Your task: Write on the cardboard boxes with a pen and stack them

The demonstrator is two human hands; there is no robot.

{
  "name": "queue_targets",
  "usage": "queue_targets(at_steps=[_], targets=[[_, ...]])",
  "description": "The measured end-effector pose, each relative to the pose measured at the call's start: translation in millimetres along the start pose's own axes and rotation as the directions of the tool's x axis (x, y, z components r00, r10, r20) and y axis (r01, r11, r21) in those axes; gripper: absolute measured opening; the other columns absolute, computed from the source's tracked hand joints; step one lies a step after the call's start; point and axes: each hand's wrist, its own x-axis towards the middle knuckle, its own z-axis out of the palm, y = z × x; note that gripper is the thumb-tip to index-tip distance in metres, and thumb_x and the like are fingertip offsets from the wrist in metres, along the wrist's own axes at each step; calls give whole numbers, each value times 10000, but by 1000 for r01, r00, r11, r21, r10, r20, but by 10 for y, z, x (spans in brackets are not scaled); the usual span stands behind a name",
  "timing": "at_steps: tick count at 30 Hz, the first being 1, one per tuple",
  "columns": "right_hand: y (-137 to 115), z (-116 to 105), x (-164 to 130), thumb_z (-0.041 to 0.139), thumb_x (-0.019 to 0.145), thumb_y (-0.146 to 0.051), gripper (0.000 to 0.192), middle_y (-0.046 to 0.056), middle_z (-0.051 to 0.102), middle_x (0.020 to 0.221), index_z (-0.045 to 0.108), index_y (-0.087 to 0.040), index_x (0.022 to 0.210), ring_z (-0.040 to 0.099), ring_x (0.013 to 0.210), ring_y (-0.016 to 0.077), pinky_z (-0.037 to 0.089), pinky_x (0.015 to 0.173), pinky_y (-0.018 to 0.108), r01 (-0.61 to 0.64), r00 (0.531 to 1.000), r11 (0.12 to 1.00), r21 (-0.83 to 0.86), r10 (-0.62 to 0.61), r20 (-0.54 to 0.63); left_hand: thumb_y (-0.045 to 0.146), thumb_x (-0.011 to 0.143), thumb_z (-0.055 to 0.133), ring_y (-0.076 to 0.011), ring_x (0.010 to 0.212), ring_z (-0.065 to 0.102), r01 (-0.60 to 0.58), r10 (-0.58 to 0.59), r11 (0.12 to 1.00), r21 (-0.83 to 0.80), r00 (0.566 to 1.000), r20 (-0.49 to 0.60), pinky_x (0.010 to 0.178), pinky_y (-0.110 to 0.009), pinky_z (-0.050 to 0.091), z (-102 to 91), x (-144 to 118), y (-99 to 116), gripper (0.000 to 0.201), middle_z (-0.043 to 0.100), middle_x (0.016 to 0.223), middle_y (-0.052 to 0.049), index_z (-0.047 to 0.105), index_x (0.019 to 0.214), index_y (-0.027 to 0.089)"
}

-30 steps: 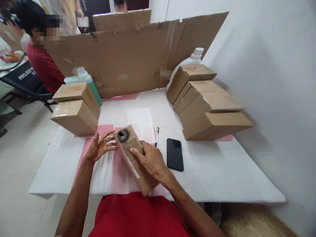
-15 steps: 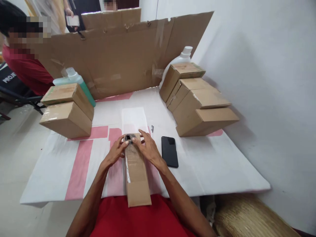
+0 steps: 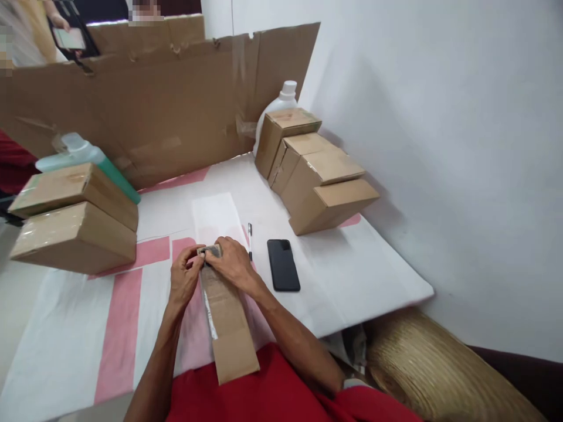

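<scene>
Long cardboard box (image 3: 229,316) lies flat on the white-and-pink table cover (image 3: 365,275), near end overhanging the table edge above the red shirt (image 3: 264,392). Long axis runs away from the person, far end tipped slightly left; a clear tape strip (image 3: 210,308) runs along its left edge.

Left hand (image 3: 185,276) and right hand (image 3: 231,264) meet at the far end, fingertips pinched together on the end flap and the dark patch (image 3: 210,251) there. Judgement: work at that end goes best with the box kept flat, one hand steadying the flap while the other picks at it, pulling along the long axis rather than across.

Just right: pen (image 3: 250,240), then black phone (image 3: 284,265). Further out: two stacked boxes (image 3: 74,220) left, box stack (image 3: 314,173) right, cardboard screen (image 3: 153,111) behind.
</scene>
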Motion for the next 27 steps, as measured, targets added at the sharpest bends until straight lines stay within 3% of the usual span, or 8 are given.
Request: queue_targets(at_steps=[4,10,12,16,20,23,25,27], targets=[[20,73,-11,622,958,-371,234,130,752,1090,713,-166,1023,668,1055,254,459,909,337,-7,999,999,42,8,-44,423,837,668,-261,1083,698,-15,16,1000,13,998,-64,923,-389,564,90,10,-17,349,751,1149,-92,755,1093,201],[442,32,-43,467,1061,-470,380,99,762,1119,640,-175,1228,724,960,208,503,847,297,-81,989,907,413,126,-83,459,874,643,-267,1071,700,-22,24,999,23,995,-98,946,-405,560,95,-23,-83,358,741,1140,-101,746,1090,193],[663,-40,-65,460,1060,-529,418,124,770,1021,673,-171,1088,732,956,251,493,837,327,-228,962,926,302,262,-76,507,895,639,-288,1170,674,-29,29,1000,-12,999,-35,1018,-428,530,93,-64,-114,440,713,1240,-111,710,1206,204],[982,-65,-103,754,891,-413,286,194,767,910,656,-185,749,731,1000,354,469,824,381,-383,923,921,76,385,-14,548,856,706,-341,1391,538,-71,95,991,-114,972,215,1164,-486,428,104,-146,-178,741,526,1519,-124,484,1500,255],[1086,11,-102,735,836,-261,283,116,730,723,569,-212,612,732,844,295,474,733,336,-335,941,926,172,340,5,540,818,762,-366,1434,483,-72,113,987,-141,944,311,1197,-524,393,112,-187,-213,915,444,1572,-150,325,1567,250],[1057,-29,-90,554,954,-362,243,66,725,751,583,-215,764,713,731,221,501,666,304,-286,947,912,294,316,-60,545,823,758,-367,1437,476,-57,106,986,-157,940,325,1208,-526,379,107,-197,-217,933,432,1582,-158,298,1575,238],[964,-94,-94,489,981,-441,254,57,743,829,579,-213,910,715,696,192,528,631,291,-206,949,838,505,297,-105,541,817,762,-369,1434,476,-44,92,987,-153,943,320,1208,-527,380,112,-198,-213,932,408,1603,-160,308,1571,235],[810,-148,-117,584,932,-482,275,47,755,860,586,-213,984,724,685,182,545,606,280,-69,963,659,749,239,-121,524,815,763,-372,1443,462,-48,91,988,-143,948,305,1209,-529,377,129,-197,-210,920,389,1617,-162,319,1566,232]])
